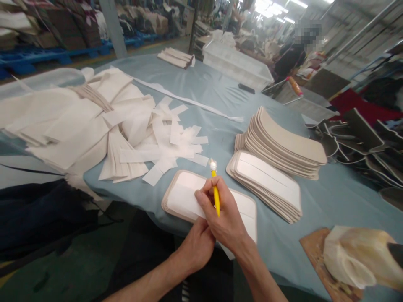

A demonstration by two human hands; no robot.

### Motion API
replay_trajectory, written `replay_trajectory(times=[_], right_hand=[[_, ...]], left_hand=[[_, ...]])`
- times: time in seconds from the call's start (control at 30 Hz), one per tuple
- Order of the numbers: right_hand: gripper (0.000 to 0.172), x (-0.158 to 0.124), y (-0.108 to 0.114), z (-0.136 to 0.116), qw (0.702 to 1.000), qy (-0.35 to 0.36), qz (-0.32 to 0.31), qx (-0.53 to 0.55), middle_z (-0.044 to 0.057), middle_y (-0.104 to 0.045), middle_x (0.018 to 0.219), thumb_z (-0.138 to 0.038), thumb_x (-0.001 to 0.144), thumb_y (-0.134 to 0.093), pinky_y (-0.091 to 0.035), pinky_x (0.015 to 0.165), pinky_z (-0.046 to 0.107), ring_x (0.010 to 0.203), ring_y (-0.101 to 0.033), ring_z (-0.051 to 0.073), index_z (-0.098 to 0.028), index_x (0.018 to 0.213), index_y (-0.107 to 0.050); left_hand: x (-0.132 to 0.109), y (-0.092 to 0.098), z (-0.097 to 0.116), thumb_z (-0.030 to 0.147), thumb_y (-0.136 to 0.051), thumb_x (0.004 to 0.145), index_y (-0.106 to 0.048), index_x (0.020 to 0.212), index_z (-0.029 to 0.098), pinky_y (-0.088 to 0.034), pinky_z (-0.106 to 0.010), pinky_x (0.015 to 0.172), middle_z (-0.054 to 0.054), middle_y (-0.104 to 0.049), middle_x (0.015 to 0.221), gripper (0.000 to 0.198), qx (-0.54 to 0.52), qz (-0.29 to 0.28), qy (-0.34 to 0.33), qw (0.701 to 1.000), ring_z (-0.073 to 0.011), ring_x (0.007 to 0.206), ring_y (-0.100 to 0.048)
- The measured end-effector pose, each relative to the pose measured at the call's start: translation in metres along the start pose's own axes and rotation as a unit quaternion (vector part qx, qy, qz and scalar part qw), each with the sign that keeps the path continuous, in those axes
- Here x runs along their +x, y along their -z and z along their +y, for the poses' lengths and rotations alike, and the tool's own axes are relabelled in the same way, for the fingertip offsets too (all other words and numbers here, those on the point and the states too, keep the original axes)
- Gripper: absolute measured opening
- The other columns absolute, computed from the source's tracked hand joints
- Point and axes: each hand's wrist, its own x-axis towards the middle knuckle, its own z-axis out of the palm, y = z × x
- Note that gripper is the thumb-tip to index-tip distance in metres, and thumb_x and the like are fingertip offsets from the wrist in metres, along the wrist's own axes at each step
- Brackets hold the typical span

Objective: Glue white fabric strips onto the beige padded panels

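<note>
My right hand (222, 205) is closed round a yellow-handled brush (215, 188), its whitish, crusted end pointing away from me. This hand is over a low stack of beige rounded panels (179, 209) with a white facing on top. Close under it, my left hand (200, 243) has its fingers bent together at the stack's near edge; what they pinch is hidden. A white strip end (229, 252) sticks out below my right wrist. Ahead lies a loose heap of white strips (179, 140). To the right is a second stack of white-faced panels (267, 178).
Curved beige panels (289, 138) are piled behind the second stack. Large cream pieces (63, 121) cover the table's left side. A cut-open, stained plastic container (349, 256) sits on a brown board (315, 247) at lower right. Dark pieces (355, 134) and a white crate (236, 63) stand farther off.
</note>
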Motion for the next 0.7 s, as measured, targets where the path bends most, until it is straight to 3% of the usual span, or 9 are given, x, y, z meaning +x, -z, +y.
replay_trajectory(times=[0.1,0.2,0.3,0.4,0.47,0.57,0.7], right_hand=[[0.016,0.005,0.002,0.005,0.999,-0.019,-0.026,-0.037,-0.006,-0.048,0.074,-0.036,0.093,-0.057,-0.038,0.063,0.028,0.064,-0.048,0.014,-0.025,0.091,-0.046],[0.016,0.012,0.006,0.017,0.995,-0.046,-0.059,-0.070,-0.005,-0.052,0.074,-0.038,0.092,-0.056,-0.038,0.066,0.030,0.066,-0.051,0.017,-0.025,0.095,-0.047],[0.016,0.016,0.009,0.030,0.989,-0.055,-0.082,-0.113,-0.004,-0.056,0.074,-0.039,0.091,-0.056,-0.037,0.068,0.031,0.068,-0.053,0.018,-0.026,0.095,-0.047],[0.015,0.019,0.011,0.036,0.982,-0.044,-0.102,-0.153,-0.004,-0.057,0.072,-0.037,0.091,-0.055,-0.035,0.066,0.030,0.067,-0.053,0.019,-0.026,0.094,-0.046],[0.013,0.021,0.011,0.037,0.978,-0.032,-0.108,-0.177,-0.004,-0.056,0.070,-0.036,0.091,-0.054,-0.034,0.065,0.029,0.066,-0.052,0.019,-0.026,0.094,-0.046],[0.011,0.024,0.008,0.039,0.971,-0.017,-0.101,-0.215,-0.004,-0.055,0.070,-0.034,0.092,-0.053,-0.032,0.064,0.029,0.065,-0.053,0.020,-0.027,0.095,-0.046],[0.011,0.027,0.005,0.048,0.967,-0.014,-0.096,-0.234,-0.003,-0.056,0.072,-0.033,0.092,-0.053,-0.032,0.065,0.029,0.066,-0.055,0.021,-0.027,0.097,-0.046]], left_hand=[[0.003,-0.002,-0.001,0.041,-0.056,0.084,-0.070,0.103,0.014,-0.050,-0.046,0.105,-0.013,-0.075,0.104,0.036,-0.009,-0.020,0.026,0.999,-0.0308,0.109,-0.064],[-0.002,-0.001,-0.001,0.048,-0.050,0.092,-0.068,0.104,0.012,-0.055,-0.040,0.089,-0.012,-0.073,0.097,0.042,-0.021,-0.098,0.075,0.992,-0.0255,0.093,-0.066],[-0.018,0.003,0.003,0.041,-0.050,0.096,-0.067,0.099,0.015,-0.049,-0.028,0.070,-0.004,-0.071,0.084,0.031,0.108,-0.148,0.041,0.982,-0.0179,0.075,-0.063],[-0.034,0.011,0.008,0.028,-0.052,0.097,-0.067,0.092,0.019,-0.042,-0.025,0.060,0.001,-0.069,0.073,0.018,0.264,-0.128,-0.036,0.955,-0.0142,0.063,-0.061],[-0.039,0.019,0.010,0.023,-0.053,0.098,-0.068,0.091,0.020,-0.045,-0.026,0.064,0.000,-0.071,0.076,0.017,0.354,-0.071,-0.157,0.919,-0.0150,0.068,-0.065],[-0.036,0.036,0.012,0.017,-0.052,0.099,-0.067,0.099,0.019,-0.051,-0.028,0.074,-0.002,-0.073,0.086,0.015,0.452,0.029,-0.334,0.827,-0.0168,0.078,-0.067],[-0.026,0.060,0.014,0.013,-0.055,0.098,-0.067,0.107,0.018,-0.053,-0.033,0.089,-0.004,-0.075,0.103,0.015,0.543,0.113,-0.413,0.722,-0.0200,0.095,-0.065]])
